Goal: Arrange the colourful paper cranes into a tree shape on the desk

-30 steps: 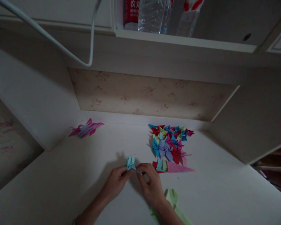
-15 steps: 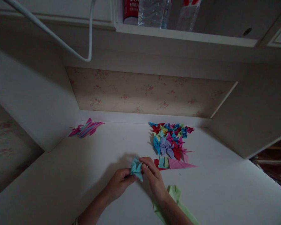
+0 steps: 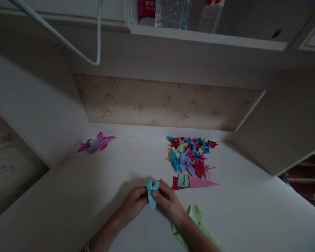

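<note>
Two hands [image 3: 133, 205] [image 3: 172, 204] at teal paper [image 3: 152, 202] edges

One light-blue folded paper figure [image 3: 152, 199], one pale-green creased paper piece [image 3: 196, 212], one long pink folded paper piece [image 3: 201, 182], one white cable [image 3: 98, 38]. Clear plastic bottles [image 3: 168, 15]: probably three, dim up there. Multicoloured folded paper figures [image 3: 186, 161]: over ten, overlapping.

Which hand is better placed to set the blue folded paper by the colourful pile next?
Probably the right hand: it grips the blue folded paper and is nearer the colourful pile; the left hand, also on the paper, is farther away.
</note>
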`<state>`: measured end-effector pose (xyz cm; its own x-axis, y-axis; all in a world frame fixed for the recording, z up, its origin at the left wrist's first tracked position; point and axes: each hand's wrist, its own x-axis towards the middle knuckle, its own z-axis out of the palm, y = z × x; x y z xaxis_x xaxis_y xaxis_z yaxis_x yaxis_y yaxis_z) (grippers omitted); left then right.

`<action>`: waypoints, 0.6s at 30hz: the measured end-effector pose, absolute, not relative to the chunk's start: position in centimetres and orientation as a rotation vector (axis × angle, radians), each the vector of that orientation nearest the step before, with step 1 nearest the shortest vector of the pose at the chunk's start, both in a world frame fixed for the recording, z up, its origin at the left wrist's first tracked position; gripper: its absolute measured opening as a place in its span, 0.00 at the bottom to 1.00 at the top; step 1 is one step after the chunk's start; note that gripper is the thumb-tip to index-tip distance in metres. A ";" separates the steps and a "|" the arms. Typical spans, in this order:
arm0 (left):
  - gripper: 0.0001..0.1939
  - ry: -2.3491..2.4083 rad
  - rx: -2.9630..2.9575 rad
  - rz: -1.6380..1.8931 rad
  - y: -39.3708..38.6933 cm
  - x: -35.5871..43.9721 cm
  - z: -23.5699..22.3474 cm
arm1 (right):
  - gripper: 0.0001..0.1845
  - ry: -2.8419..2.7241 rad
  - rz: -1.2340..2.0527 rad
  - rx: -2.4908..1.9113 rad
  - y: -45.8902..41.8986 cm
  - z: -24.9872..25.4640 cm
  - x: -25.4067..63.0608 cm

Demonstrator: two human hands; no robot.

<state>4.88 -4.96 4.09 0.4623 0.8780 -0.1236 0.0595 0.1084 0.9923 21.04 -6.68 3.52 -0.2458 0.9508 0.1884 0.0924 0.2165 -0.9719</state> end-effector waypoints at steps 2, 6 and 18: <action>0.15 0.958 1.299 0.735 -5.1 5.0 4.4 | 0.16 -1.563 1.165 -1.011 -6.6 3.5 21.0; 0.18 0.963 1.271 0.715 -5.2 5.0 4.3 | 0.17 -1.517 1.193 -0.988 -6.5 3.1 21.0; 0.16 0.936 1.249 0.697 -4.7 4.9 2.8 | 0.16 -1.284 1.269 -0.900 -6.3 2.8 21.1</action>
<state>4.86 -4.70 2.81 0.4693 0.8592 -0.2035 0.0517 0.2033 0.9777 21.15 -6.28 2.83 -0.1468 0.9741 0.1721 -0.1611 0.1482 -0.9758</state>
